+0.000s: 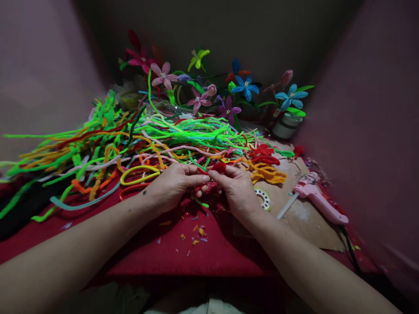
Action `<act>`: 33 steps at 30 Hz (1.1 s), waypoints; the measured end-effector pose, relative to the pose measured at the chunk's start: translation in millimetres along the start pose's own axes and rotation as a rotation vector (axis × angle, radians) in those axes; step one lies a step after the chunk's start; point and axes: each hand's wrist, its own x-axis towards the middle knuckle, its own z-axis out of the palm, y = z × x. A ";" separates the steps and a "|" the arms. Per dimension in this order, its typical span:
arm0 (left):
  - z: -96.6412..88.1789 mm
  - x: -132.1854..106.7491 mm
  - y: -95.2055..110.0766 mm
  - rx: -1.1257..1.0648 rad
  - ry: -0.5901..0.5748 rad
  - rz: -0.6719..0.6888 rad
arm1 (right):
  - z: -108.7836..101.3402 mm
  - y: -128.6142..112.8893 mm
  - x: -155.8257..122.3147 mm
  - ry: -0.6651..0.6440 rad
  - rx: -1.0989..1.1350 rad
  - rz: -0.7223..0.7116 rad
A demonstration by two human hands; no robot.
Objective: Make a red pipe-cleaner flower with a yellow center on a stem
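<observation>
My left hand (180,181) and my right hand (238,188) meet over the front middle of the table, both with fingers pinched. Between them is a red fuzzy pipe cleaner piece (219,167), partly hidden by the fingers. My right fingers are at its rounded end, and my left thumb and forefinger press on its other side. Green pipe cleaner ends (200,163) show just behind the fingertips; whether they join the red piece I cannot tell. Beside my left wrist lie a yellow loop handle (140,175) and a red one, like scissors handles.
A big heap of coloured pipe cleaners (196,133) spreads behind my hands. Pipe cleaner flowers (246,88) and a small jar (287,125) stand farther back. On the right, a pink glue gun (314,192) lies on cardboard (301,222), near a white spool (262,198). Scraps (195,242) dot the red cloth.
</observation>
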 end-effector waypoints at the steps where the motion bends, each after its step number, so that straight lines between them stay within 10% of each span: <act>1: 0.1 0.4 -0.4 -0.010 -0.003 -0.005 | -0.3 -0.1 0.1 -0.003 -0.003 -0.004; 14: -2.0 -0.8 2.6 0.018 -0.052 0.046 | -6.1 5.2 4.2 -0.008 0.051 -0.036; 22: 2.6 0.4 -6.1 0.126 0.068 0.089 | -8.5 4.3 1.0 0.107 -0.414 -0.327; 33: -2.9 -1.7 3.3 0.157 0.014 0.065 | -2.9 3.5 3.2 0.040 -0.054 0.010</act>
